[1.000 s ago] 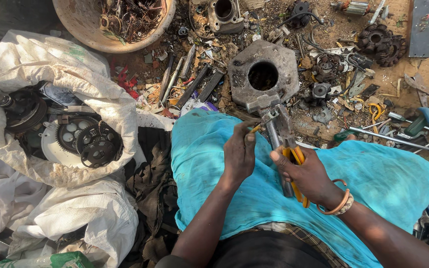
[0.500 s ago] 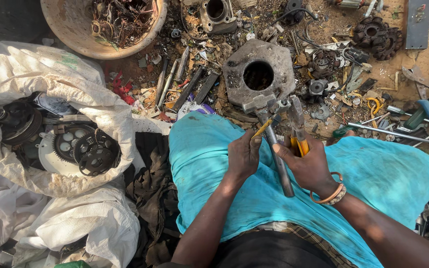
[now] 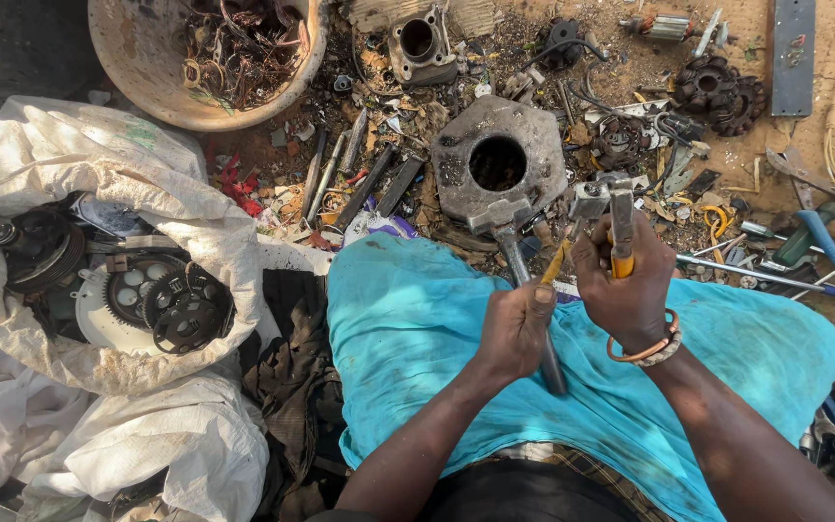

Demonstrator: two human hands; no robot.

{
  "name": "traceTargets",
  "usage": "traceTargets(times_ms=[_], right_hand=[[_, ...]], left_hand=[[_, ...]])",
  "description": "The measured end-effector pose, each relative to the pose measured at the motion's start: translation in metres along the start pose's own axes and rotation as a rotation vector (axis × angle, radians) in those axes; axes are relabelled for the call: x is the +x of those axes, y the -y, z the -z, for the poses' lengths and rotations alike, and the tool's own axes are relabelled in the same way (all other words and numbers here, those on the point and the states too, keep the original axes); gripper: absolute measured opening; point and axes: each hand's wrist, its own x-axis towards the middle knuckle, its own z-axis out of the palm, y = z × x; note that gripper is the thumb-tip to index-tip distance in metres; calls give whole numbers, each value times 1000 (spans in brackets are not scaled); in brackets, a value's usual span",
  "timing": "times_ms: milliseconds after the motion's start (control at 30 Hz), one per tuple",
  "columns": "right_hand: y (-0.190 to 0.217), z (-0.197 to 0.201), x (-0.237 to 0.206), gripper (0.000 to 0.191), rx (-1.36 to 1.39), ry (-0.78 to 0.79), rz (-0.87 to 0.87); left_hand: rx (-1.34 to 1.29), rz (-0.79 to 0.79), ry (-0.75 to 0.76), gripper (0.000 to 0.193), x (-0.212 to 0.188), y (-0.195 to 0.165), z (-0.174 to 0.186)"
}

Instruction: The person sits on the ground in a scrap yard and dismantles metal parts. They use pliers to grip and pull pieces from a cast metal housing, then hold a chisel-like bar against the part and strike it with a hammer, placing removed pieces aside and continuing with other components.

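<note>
Right hand [image 3: 630,295] is clamped around yellow-handled pliers [image 3: 620,237], whose tip bites a small grey metal part [image 3: 591,198] just above the teal cloth [image 3: 417,329] on the lap. Left hand [image 3: 519,333] is closed on a thin yellow-tipped tool [image 3: 555,263], looks like a small screwdriver, aimed at that same part. A hammer [image 3: 514,261] lies across the lap between the hands, head by the hexagonal metal block [image 3: 500,159]. I'd say the tip could skid off and jab the other hand, or the part could pop loose into the scrap. White sacks [image 3: 70,184] sit left; no labels readable.
</note>
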Motion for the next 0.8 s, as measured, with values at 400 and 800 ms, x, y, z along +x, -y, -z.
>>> traceTargets(times_ms=[400, 800], right_hand=[[-54, 90, 52, 32, -634, 83, 492], [-44, 24, -21, 30, -428, 287, -116]], left_hand=[[-1071, 965, 433, 55, -46, -98, 43], [-563, 533, 254, 75, -3, -95, 73]])
